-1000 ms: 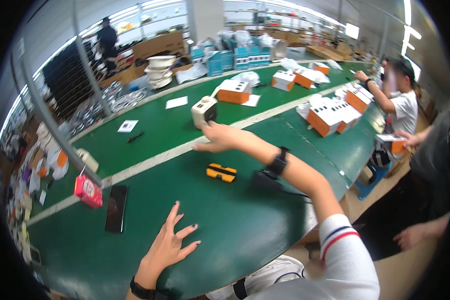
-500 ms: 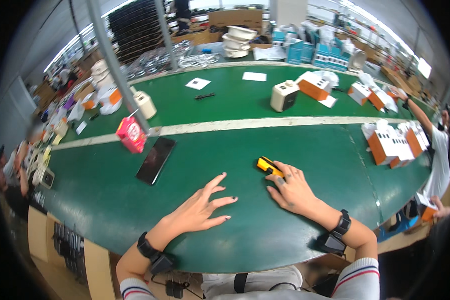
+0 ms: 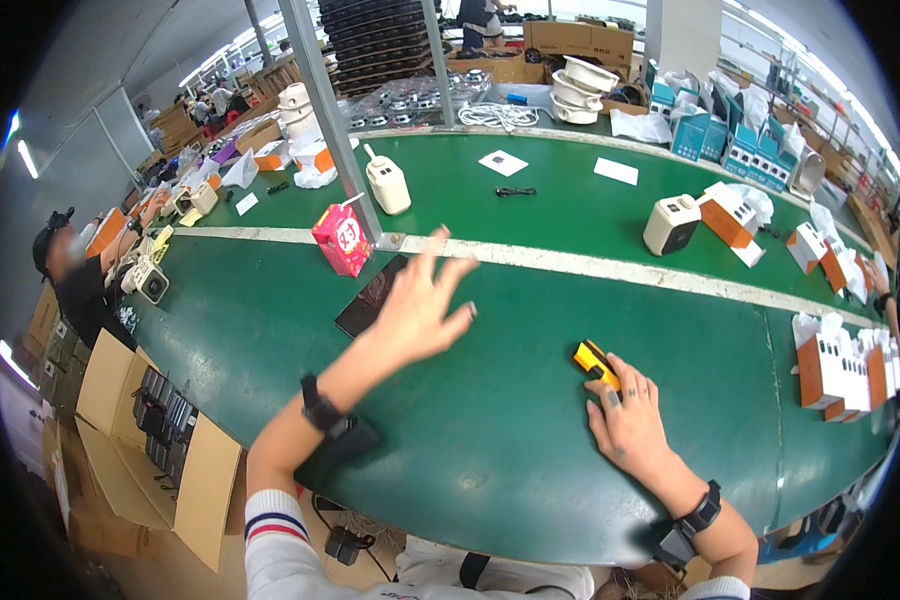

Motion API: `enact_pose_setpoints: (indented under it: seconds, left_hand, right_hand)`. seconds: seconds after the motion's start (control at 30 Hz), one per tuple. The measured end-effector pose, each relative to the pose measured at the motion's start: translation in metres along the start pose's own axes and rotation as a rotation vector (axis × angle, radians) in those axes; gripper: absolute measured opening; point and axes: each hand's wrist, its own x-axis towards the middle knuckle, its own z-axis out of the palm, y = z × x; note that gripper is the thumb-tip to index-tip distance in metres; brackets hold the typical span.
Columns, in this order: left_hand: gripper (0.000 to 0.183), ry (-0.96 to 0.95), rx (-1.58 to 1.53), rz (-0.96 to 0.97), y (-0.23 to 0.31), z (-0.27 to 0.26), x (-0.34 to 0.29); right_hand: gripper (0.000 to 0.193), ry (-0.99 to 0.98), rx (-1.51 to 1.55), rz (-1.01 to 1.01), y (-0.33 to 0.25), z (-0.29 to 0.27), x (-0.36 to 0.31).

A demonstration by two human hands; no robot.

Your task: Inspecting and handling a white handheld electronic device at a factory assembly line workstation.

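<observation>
My right hand [image 3: 632, 422] rests on the green table, its fingers curled over the near end of a small yellow-and-black handheld tool [image 3: 592, 358]; I cannot make out its exact kind. My left hand [image 3: 420, 305] is raised with fingers spread and slightly blurred, holding nothing. Behind it lies a dark smartphone [image 3: 363, 304], partly covered from view by that hand. Just beyond the phone, a pink-and-red carton [image 3: 342, 240] stands beside a metal post.
A grey post [image 3: 335, 120] rises from the white strip [image 3: 570, 262] across the table. Cream devices [image 3: 672, 225] and orange-and-white boxes [image 3: 832, 375] stand to the right. An open cardboard box [image 3: 205, 510] is at lower left. Other people work at both sides.
My left hand has moved forward and left, up toward the phone and pink carton. The view has turned left. My right hand stays on the yellow-and-black tool.
</observation>
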Motion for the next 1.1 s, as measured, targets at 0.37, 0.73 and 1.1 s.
enact_pose_setpoints:
  seconds: [0.37, 0.73, 1.1]
  left_hand:
    - [0.079, 0.153, 0.167, -0.719, -0.180, 0.070, 0.134]
    - [0.047, 0.452, -0.140, -0.376, -0.172, 0.068, 0.123]
    - [0.036, 0.208, -0.564, -0.162, -0.021, 0.021, 0.026]
  right_hand:
    - [0.045, 0.008, 0.032, 0.044, 0.008, -0.002, -0.002]
    - [0.048, -0.016, 0.061, 0.069, 0.002, 0.005, 0.007]
    - [0.050, 0.098, 0.101, -0.022, -0.001, 0.003, 0.013]
